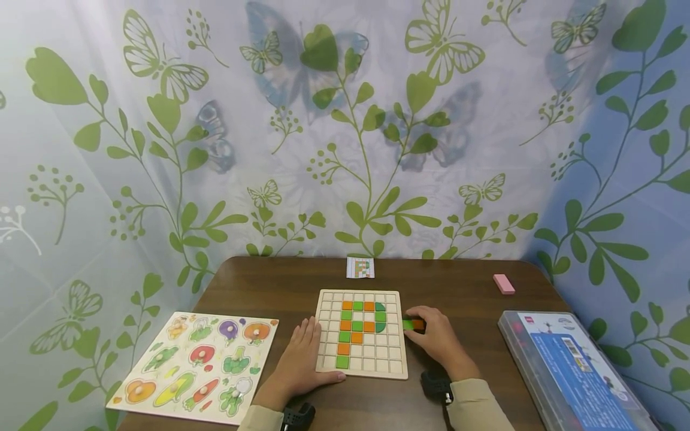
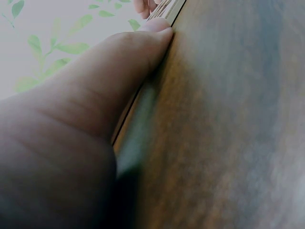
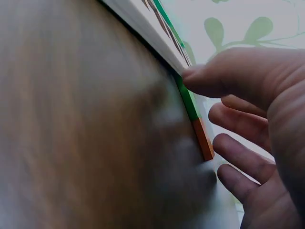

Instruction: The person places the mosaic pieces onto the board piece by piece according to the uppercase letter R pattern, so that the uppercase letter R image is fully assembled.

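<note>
A pale wooden grid board lies on the table. Orange and green tiles fill some of its squares in a P shape, with rounded dark green pieces at its right. My left hand rests along the board's left side, fingers straight, thumb at the near edge. Just right of the board, a green tile and an orange tile lie end to end on the table. Around them is my right hand, its thumb at the green tile and the other fingers loosely bent.
A small card with a similar pattern lies behind the board. To the left is a vegetable peg puzzle. At the right are a pink block and a clear plastic case with a blue label. A patterned curtain hangs behind the table.
</note>
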Tool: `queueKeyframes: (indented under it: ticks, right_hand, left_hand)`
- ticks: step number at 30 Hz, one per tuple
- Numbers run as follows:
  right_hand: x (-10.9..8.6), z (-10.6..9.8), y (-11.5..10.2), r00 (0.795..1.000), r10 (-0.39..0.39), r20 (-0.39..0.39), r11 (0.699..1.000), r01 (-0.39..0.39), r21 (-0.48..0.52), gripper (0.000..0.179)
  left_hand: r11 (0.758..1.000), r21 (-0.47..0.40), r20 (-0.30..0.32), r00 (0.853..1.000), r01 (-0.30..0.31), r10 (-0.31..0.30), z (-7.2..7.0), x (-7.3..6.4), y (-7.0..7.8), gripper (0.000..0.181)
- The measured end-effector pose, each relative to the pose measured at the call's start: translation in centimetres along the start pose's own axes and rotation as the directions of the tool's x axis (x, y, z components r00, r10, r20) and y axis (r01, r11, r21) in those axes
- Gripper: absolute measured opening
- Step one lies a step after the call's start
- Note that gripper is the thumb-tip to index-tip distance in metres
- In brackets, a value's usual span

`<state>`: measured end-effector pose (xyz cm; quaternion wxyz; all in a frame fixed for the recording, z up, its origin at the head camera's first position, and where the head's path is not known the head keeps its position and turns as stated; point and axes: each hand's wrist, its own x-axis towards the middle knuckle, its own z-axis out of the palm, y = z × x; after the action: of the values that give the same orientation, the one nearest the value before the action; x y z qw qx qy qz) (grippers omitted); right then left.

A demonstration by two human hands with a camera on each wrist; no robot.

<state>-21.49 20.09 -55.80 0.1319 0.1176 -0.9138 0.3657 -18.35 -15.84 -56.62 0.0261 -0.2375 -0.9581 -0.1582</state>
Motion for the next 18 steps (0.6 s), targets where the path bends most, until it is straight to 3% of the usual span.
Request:
queueKeyframes:
  ticks: [18]
  right_hand:
    - [-0.12,-0.52,0.19,0.996,0.006,0.088,1.0,-0.008,0.02,0.046]
  left_hand:
    - [1.0,0.007,0.004,1.0,0.005,-0.005,0.15,0.01,-0.14,0.134]
